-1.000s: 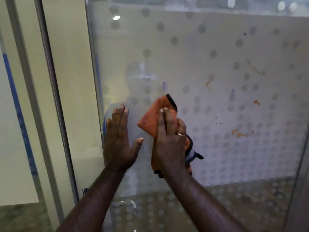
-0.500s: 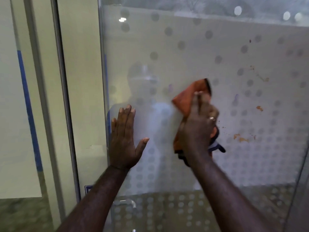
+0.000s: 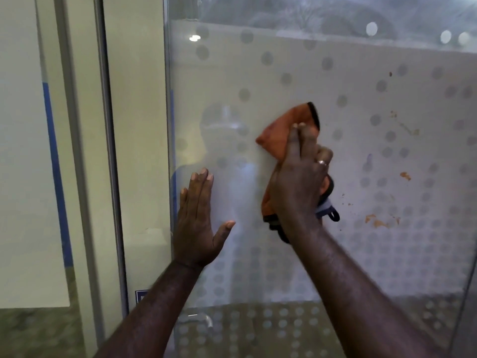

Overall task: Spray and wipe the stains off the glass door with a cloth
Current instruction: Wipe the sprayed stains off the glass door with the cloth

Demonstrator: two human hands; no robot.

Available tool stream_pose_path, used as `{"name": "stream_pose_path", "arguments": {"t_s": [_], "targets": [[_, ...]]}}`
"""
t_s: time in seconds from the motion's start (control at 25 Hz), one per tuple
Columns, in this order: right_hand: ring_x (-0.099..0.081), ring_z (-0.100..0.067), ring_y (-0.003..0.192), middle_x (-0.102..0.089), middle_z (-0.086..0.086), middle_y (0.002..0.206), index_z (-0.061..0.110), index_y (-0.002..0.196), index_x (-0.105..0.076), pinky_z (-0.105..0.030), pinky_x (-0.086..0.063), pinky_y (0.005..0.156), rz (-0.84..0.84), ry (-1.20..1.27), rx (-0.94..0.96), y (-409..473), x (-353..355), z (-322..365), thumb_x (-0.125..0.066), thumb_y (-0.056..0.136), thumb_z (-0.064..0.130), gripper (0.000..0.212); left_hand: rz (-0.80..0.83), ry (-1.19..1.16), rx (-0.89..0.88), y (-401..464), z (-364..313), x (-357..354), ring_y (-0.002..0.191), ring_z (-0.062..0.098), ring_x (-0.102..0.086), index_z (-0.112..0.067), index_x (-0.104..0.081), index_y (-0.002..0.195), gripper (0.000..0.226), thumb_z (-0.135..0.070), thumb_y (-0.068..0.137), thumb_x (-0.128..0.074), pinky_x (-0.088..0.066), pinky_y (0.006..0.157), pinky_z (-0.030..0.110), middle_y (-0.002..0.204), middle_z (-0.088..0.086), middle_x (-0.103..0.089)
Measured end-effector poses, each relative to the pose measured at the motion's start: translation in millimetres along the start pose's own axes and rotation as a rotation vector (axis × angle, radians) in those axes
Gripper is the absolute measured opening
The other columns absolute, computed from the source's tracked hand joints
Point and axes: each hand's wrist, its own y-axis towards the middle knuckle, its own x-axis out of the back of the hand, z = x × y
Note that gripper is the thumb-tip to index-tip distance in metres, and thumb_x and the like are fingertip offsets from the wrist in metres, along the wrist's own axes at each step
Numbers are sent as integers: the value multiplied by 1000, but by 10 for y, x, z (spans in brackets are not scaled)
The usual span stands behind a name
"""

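Nearest to me, both forearms rise from the bottom edge of the frame. My left hand (image 3: 198, 220) lies flat on the glass door (image 3: 296, 81) at lower centre, fingers straight and together, thumb spread to the right, holding nothing; I judge it is there to steady the panel.

Just right of it, my right hand (image 3: 300, 184) presses the cloth (image 3: 284, 130) against the glass at the middle of the frame. The fingers are extended over the cloth, pinning it flat; a ring shows on one of them. The cloth is orange with dark binding, soft and bunched. One corner peaks above my fingertips, and a hanging loop and more folds trail below the palm. It looks light and limp, so I would keep it wadded under the flat of the fingers, not pinched by an edge.

The glass behind is hard, smooth and frosted, with rows of grey dots. It is likely slick when wet. Orange-brown stains (image 3: 376, 220) remain at centre right and upper right, apart from the cloth. At the left of the frame stands a grey metal frame (image 3: 108, 151). No spray bottle is in view.
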Motion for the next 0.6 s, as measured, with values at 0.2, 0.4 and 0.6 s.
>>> {"name": "stream_pose_path", "arguments": {"t_s": [0.2, 0.4, 0.6], "targets": [[-48, -43, 102, -47, -14, 142, 3, 137, -46, -43, -49, 71, 75, 18, 415, -28, -21, 232, -60, 79, -1, 61, -18, -39, 13, 0, 2, -5, 152, 25, -14, -6, -18, 152, 81, -62, 95, -30, -12, 124, 42, 161, 6, -17], [-44, -40, 106, -40, -6, 149, 11, 142, -41, -41, -47, 81, -9, -37, 94, 89, 26, -250, -53, 83, -1, 61, -24, -41, 5, 9, -14, 13, 151, 24, -14, -4, -19, 152, 81, -62, 95, -30, -9, 124, 38, 160, 3, -17], [-48, -41, 101, -48, -12, 142, 6, 137, -47, -40, -50, 71, 60, 42, 313, -690, -82, 115, -67, 73, -1, 68, -25, -51, 0, -1, -13, 0, 151, 25, -15, -5, -18, 152, 83, -64, 95, -30, -10, 124, 38, 160, 8, -19]]}}
